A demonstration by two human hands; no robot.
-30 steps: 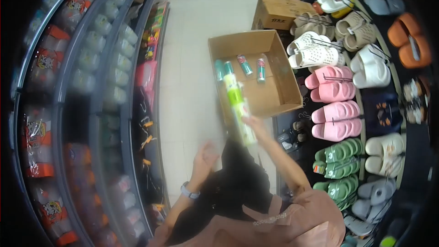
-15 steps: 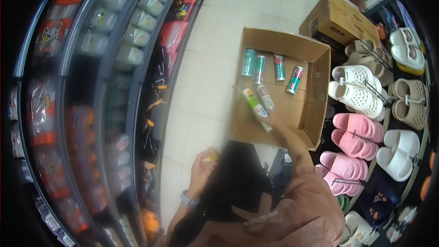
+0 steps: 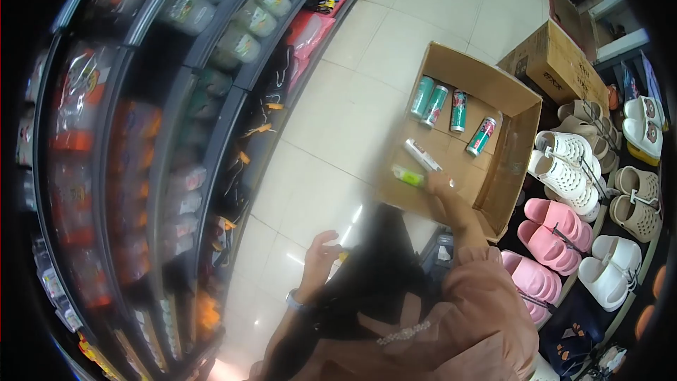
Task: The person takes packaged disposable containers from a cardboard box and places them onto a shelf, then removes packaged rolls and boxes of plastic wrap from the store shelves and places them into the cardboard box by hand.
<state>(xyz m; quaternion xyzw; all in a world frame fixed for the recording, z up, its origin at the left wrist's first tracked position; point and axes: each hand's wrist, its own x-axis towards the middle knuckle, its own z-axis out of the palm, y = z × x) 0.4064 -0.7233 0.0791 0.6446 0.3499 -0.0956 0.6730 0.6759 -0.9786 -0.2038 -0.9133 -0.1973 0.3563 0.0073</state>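
Inside the open cardboard box [image 3: 518, 102], my right hand [image 3: 440, 183] is closed around a green-and-white tube [image 3: 407, 176], whose pale end shows past my fingers. A white tube [image 3: 423, 154] lies just above that hand. Farther back in the box are several teal canisters [image 3: 459, 111] with printed labels. Outside the box, over the floor, my left hand [image 3: 321, 257] is curled, with a small yellow thing [image 3: 343, 257] at its fingertips. What kind of thing it is, I cannot make out.
Shelves on the left hold clear jars [image 3: 255, 17] and orange-lidded containers [image 3: 74, 99]. A closed carton [image 3: 557, 63] stands behind the open box. To the right are white clogs [image 3: 568, 162] and pink slides [image 3: 553, 229]. Pale tiled floor [image 3: 331, 113] runs between.
The green-and-white tube has turned toward level in my right hand, and the white tube has shifted. My left hand's fingers have loosened somewhat. The whole view has swung left.
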